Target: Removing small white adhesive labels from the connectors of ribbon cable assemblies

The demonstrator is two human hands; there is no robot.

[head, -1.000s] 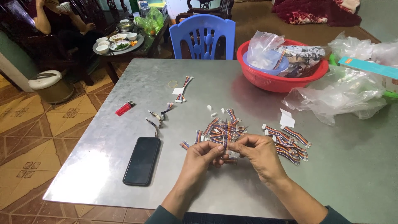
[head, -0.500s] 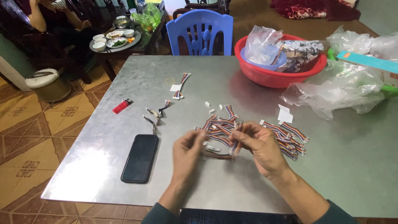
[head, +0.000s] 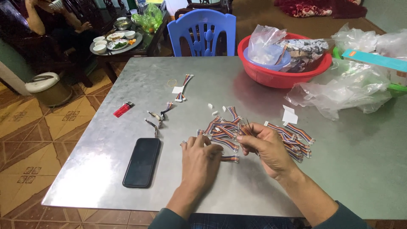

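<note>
Steel counter (head: 339,169): rainbow cables (head: 224,129) piled mid, w/ phone (head: 142,161) left. Right hand (head: 265,146) fingers pinch a few cables; left hand (head: 201,159) fingers spread flat on pile. Sorting underway.

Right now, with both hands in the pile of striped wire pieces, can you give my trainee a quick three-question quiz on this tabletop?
1. True or false: the flat black phone lies on the person's left, apart from the left hand.
2. Which hand pinches a few short multicoloured ribbon cables above the grey metal table? A) left B) right C) neither
3. Fill in: the round red plastic basin holds crumpled clear bags and a small ____ bowl.

Key:
1. True.
2. B: the right hand holds them at its fingertips, while the left rests palm down on the pile.
3. Blue.
</note>
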